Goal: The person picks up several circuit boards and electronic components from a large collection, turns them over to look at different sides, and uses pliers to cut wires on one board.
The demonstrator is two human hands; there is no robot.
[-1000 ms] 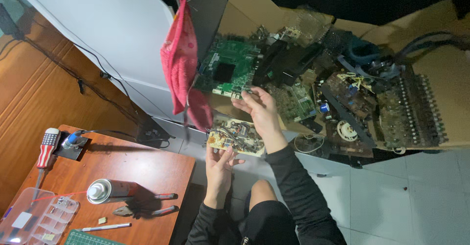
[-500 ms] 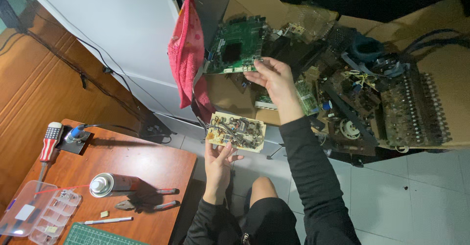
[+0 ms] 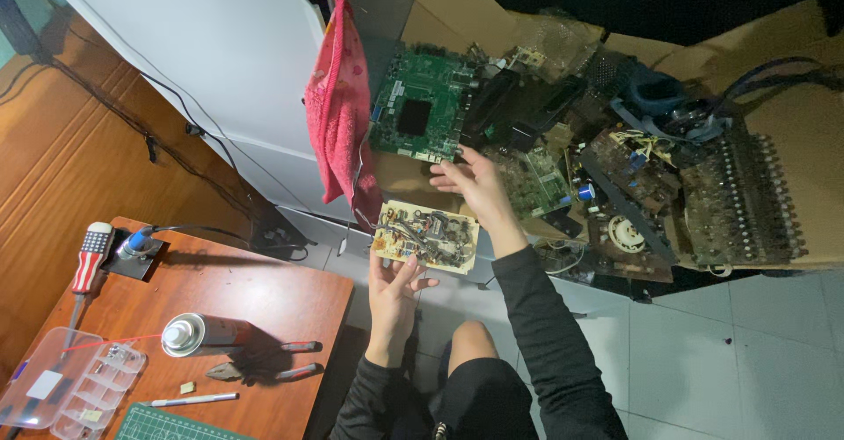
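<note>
Our left hand (image 3: 393,292) holds the beige circuit board (image 3: 426,235) by its near edge, fingers spread beneath it. Our right hand (image 3: 475,185) pinches the green circuit board's (image 3: 419,115) lower edge, above the cardboard box (image 3: 791,141) of scrap boards.

Beige circuit board (image 3: 426,235) held flat; green board (image 3: 421,116) lifted upright.

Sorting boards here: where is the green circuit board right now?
In the head view, the green circuit board stands upper centre against the cardboard box, right of the pink cloth, the right hand at its lower edge.
</note>
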